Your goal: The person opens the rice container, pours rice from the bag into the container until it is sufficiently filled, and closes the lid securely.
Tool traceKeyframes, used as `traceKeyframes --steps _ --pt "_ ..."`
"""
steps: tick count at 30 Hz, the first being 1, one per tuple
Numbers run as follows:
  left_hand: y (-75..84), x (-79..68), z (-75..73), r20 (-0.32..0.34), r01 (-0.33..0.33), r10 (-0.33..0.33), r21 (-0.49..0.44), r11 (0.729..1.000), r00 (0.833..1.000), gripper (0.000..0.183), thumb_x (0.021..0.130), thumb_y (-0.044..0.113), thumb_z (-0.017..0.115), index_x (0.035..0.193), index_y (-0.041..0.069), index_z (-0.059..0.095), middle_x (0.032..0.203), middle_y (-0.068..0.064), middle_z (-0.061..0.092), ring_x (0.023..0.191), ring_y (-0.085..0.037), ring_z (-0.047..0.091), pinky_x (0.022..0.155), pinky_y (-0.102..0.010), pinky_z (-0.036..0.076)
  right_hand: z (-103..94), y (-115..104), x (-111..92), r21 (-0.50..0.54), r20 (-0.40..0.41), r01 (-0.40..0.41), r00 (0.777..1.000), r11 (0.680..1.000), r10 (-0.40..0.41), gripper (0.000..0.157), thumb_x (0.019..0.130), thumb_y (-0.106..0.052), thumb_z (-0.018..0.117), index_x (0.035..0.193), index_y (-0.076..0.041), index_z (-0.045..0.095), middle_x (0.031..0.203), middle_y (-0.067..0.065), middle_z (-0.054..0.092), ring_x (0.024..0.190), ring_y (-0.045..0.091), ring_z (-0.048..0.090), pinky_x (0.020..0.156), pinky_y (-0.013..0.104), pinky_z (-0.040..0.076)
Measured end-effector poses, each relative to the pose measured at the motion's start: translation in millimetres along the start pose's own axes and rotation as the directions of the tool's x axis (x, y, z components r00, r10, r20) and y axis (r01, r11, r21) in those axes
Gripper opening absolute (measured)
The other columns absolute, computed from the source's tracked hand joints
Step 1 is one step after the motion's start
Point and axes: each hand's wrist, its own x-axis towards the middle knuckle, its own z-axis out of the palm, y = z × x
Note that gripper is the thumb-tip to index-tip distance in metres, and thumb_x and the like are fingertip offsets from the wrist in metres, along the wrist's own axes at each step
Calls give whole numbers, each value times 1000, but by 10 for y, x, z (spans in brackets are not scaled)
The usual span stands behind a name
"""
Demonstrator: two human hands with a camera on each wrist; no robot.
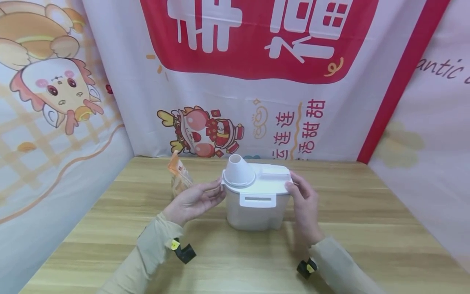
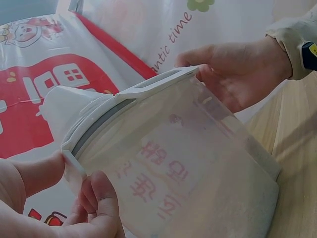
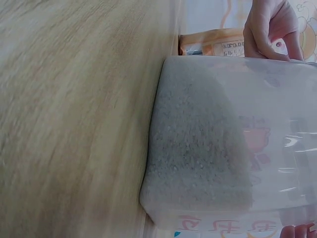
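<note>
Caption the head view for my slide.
Tub on the table, left grip and right grip holding at opposite ends of its white lid, a bag beyond the left grip.

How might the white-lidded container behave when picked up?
Probably bottom-heavy and slow to tip: the container has grainy contents in its lower part. Likely stiff, perhaps slippery: its translucent walls look glossy and hold their shape.

White-lidded container (image 1: 255, 214) upright on bench (image 1: 360, 212). Left-hand grip (image 1: 196, 201) and right-hand grip (image 1: 306, 204) hold its ends. Bag (image 1: 181, 178) to left.
</note>
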Motion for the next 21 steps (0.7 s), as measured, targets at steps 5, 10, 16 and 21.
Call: traceKeyframes --steps 5,10,16,21 --pt "3 -30 -15 -5 2 -2 -11 1000 1000 35 95 4 63 128 0 52 128 -14 49 116 -25 52 104 -35 43 11 -5 1 -3 15 -17 1000 1000 17 40 98 -34 62 134 -18 60 134 -1 58 124 18 49 108 44 32" --pt "15 -39 -28 -5 3 -4 -26 1000 1000 38 93 3 66 128 -1 51 130 -14 48 116 -25 52 104 -35 43 22 -11 8 2 16 -40 999 999 40 41 98 -35 62 135 -19 59 135 -3 57 125 16 48 109 44 30" --pt "20 -33 -29 -7 8 -8 -20 1000 1000 36 93 2 66 127 -1 52 129 -14 48 116 -25 52 103 -35 43 14 5 23 8 2 -31 1000 999 31 40 98 -33 62 134 -18 60 134 -3 58 124 15 49 108 42 31" --pt "8 -22 -18 -20 10 -10 -25 1000 1000 31 93 1 65 123 -2 56 127 -14 51 114 -25 53 103 -35 44 -1 -6 7 1 -3 -49 999 999 49 42 97 -36 62 136 -20 59 136 -5 57 126 14 48 110 44 30"
